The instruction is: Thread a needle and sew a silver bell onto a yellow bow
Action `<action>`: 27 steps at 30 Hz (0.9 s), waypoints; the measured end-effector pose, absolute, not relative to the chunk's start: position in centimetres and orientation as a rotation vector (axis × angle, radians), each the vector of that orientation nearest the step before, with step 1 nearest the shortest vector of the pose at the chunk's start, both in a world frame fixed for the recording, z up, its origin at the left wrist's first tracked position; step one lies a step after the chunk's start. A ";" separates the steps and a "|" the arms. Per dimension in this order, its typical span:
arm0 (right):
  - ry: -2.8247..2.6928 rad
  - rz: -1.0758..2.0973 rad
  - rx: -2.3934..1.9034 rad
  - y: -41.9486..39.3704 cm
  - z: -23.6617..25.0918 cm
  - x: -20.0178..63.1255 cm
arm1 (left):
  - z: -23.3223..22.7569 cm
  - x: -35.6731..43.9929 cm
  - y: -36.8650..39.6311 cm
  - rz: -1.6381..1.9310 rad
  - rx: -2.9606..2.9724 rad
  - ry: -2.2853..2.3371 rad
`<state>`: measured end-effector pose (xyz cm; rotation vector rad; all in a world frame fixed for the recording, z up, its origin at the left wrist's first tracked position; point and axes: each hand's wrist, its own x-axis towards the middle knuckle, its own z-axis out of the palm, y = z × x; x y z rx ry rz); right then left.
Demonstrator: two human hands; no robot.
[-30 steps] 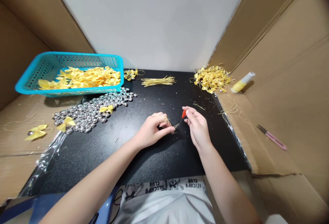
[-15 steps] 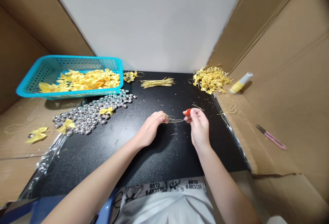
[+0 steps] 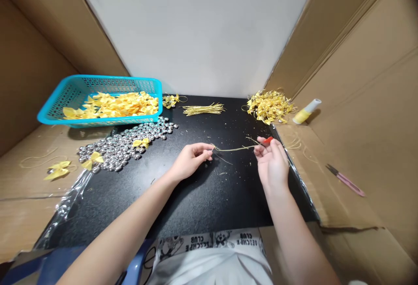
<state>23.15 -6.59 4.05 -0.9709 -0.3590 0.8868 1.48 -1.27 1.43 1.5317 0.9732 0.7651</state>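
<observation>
A thin gold cord [image 3: 237,149] runs nearly level between my two hands above the black table. My left hand [image 3: 191,159] is closed in a pinch on the cord's left end, where a small yellowish bit shows at the fingertips. A loose strand [image 3: 225,159] hangs from there toward the lower right. My right hand [image 3: 272,163] is closed on the other end, palm turned partly up. Something small and red [image 3: 268,140] sits at its finger and thumb tips; whether it is held or worn I cannot tell.
A blue basket [image 3: 99,123] of yellow bows stands at left, with silver beads [image 3: 120,145] spilled before it. Gold cord pieces [image 3: 204,109] lie at the back. Finished-looking bow loops [image 3: 271,106] are heaped back right, near a yellow-white tube [image 3: 307,111] and pink-handled snips [image 3: 346,181].
My right hand has moved right, away from my left hand, drawing the cord out longer and straighter between them. My left hand stays nearly in place. The whole view has shifted slightly.
</observation>
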 end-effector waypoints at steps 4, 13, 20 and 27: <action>-0.284 0.866 -0.920 -7.0 4.9 25.2 | 1.7 1.2 -1.2 0.807 1.612 0.980; -0.551 0.641 -0.958 -8.5 8.0 28.9 | 2.0 -0.2 -0.4 0.780 2.152 1.489; -0.854 0.483 -0.914 -8.5 10.8 29.5 | 1.8 -0.9 0.5 0.646 2.181 1.691; -1.080 0.654 -1.031 -7.6 10.3 26.1 | 1.5 0.5 -0.8 0.691 2.249 1.279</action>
